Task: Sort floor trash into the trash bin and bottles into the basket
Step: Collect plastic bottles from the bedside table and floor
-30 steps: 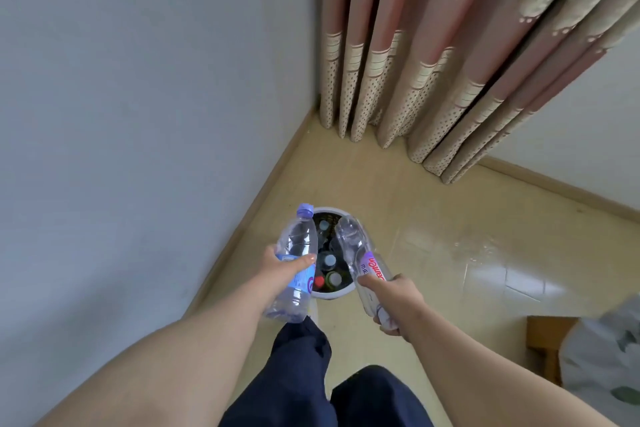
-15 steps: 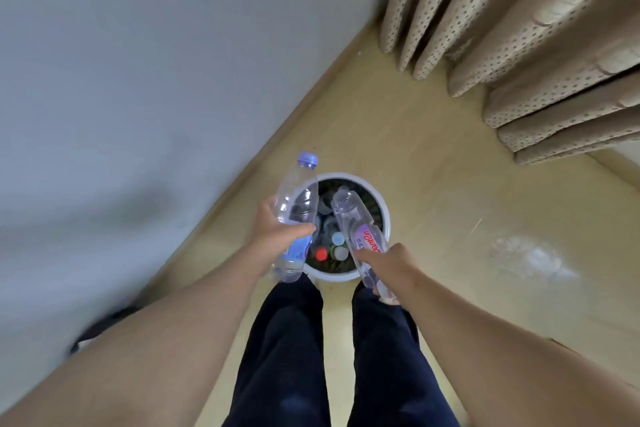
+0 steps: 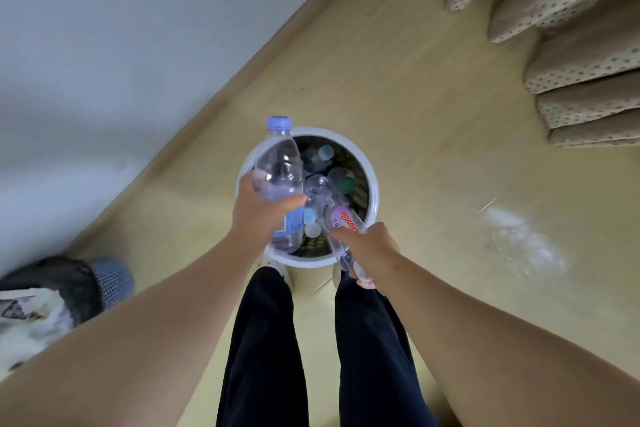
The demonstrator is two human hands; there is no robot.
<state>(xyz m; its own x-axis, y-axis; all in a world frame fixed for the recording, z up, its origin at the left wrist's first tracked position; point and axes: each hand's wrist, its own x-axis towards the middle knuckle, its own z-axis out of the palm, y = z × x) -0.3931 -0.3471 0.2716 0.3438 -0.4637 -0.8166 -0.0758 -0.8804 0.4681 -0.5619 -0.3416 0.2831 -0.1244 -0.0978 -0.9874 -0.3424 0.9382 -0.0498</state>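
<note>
Two clear plastic bottles are held over a round white-rimmed basket [image 3: 372, 184] that stands on the floor just ahead of the person's dark trouser legs [image 3: 266, 350]. The left hand [image 3: 258, 215] is wrapped around the middle of the blue-capped bottle [image 3: 280, 170], thumb across its front; this bottle's long axis runs nearly straight up the picture, cap pointing away from the person toward the far rim of the basket, base toward the near rim. The right hand [image 3: 367, 250] grips the lower part of the pink-labelled bottle [image 3: 332, 211], whose long axis slants from lower right to upper left, its neck end aimed over the middle of the basket and its base sticking out below the fingers beside the right knee. The two bottles lie very close near the left thumb; whether they touch cannot be told. Inside the basket, several other bottles [image 3: 327, 152] stand on end, their caps showing white, pale blue and green. Underfoot is a glossy pale yellow floor [image 3: 433, 114] with a bright glare patch to the right. A grey-white wall [image 3: 121, 28] with a wooden skirting board runs diagonally at left, dotted beige curtain folds [image 3: 571, 55] hang at upper right, and a mesh trash bin [image 3: 110, 281] with a dark liner sits by the wall at lower left.
</note>
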